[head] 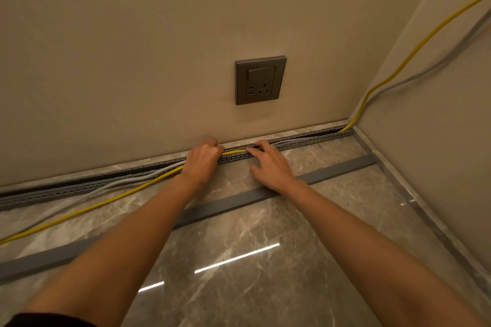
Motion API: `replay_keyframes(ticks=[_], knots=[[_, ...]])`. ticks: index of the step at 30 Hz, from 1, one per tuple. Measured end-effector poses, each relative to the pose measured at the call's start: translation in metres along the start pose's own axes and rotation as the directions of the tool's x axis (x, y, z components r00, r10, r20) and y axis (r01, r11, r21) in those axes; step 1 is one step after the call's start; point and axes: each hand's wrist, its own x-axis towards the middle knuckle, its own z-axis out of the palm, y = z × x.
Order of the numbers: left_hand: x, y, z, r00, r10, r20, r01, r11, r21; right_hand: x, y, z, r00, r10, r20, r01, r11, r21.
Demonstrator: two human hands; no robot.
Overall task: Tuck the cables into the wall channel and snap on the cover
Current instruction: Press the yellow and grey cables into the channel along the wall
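Two hands below the socket (260,79): left hand (203,160) grips the yellow cable (233,152), right hand (271,164) presses it, fingers loose, into the slotted grey channel (233,158); the cover (228,203) lies on marble floor (252,287).

I have both arms stretched forward and down, bare along the forearms and converging as they go. My left hand (202,164) sits knuckles-up, its fingers curled tight round the cable (233,152), which runs out from under the palm on either side. My right hand (268,164) lies just beside it, palm down, wrist low. Its bent fingers (256,147) press their tips on that same cable, with the thumb (253,168) splayed apart toward me. The hands are near, not touching. A dark sleeve (39,320) edges my left arm.
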Motion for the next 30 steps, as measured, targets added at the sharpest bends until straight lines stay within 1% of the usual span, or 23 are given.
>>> replay_keyframes(ticks=[3, 4, 7, 9, 11, 12, 13, 14, 15, 17, 19, 21, 26, 30], knots=[[-0.002, 0.010, 0.000, 1.000, -0.006, -0.022, 0.007, 1.000, 0.026, 0.002, -0.003, 0.001, 1.000, 0.012, -0.014, -0.012, 1.000, -0.001], [-0.005, 0.015, -0.001, 0.998, 0.004, -0.056, -0.002, 0.999, 0.034, 0.003, -0.004, 0.000, 1.000, 0.019, -0.011, -0.019, 1.000, 0.003], [-0.003, 0.019, 0.001, 0.998, 0.040, -0.046, -0.036, 0.996, 0.078, 0.010, -0.006, -0.003, 0.999, 0.046, 0.006, -0.046, 0.999, 0.028], [0.001, 0.015, 0.009, 0.999, -0.004, -0.033, 0.004, 1.000, -0.010, 0.013, -0.007, -0.005, 0.998, 0.060, 0.015, -0.061, 0.997, 0.047], [-0.003, 0.017, 0.005, 1.000, -0.005, -0.023, 0.005, 1.000, 0.018, 0.015, -0.007, -0.006, 0.998, 0.056, 0.036, -0.058, 0.997, 0.049], [-0.003, 0.019, 0.004, 1.000, 0.004, -0.005, -0.004, 1.000, -0.019, 0.014, -0.006, -0.007, 0.998, 0.046, 0.053, -0.048, 0.998, 0.048], [-0.001, 0.021, 0.004, 1.000, -0.023, -0.007, 0.022, 0.999, -0.040, 0.013, -0.005, -0.008, 0.997, 0.032, 0.074, -0.036, 0.998, 0.052], [0.003, 0.021, 0.007, 0.998, -0.060, -0.024, 0.060, 0.998, -0.018, 0.012, -0.002, -0.009, 0.996, 0.016, 0.093, -0.022, 0.998, 0.059], [0.004, 0.021, 0.009, 0.997, -0.083, -0.005, 0.083, 0.997, -0.009, 0.010, 0.002, -0.010, 0.995, 0.002, 0.098, -0.008, 0.998, 0.063], [0.007, 0.022, 0.010, 0.996, -0.086, 0.001, 0.086, 0.996, 0.017, 0.006, 0.015, -0.012, 0.999, 0.010, 0.044, -0.011, 1.000, 0.026], [0.007, 0.024, 0.012, 0.997, -0.071, -0.001, 0.071, 0.996, 0.047, 0.004, 0.029, -0.015, 0.999, 0.041, -0.012, -0.041, 0.997, -0.072], [0.005, 0.025, 0.011, 0.998, -0.056, 0.011, 0.055, 0.995, 0.080, 0.004, 0.035, -0.020, 0.999, 0.043, 0.007, -0.042, 0.990, -0.135], [0.009, 0.023, 0.006, 0.998, -0.046, 0.039, 0.044, 0.997, 0.060, 0.013, 0.029, -0.023, 0.995, 0.061, 0.074, -0.051, 0.990, -0.133], [0.015, 0.022, 0.005, 0.997, -0.063, 0.053, 0.061, 0.998, 0.029, 0.016, 0.020, -0.013, 0.991, 0.131, -0.013, -0.131, 0.973, -0.189]])
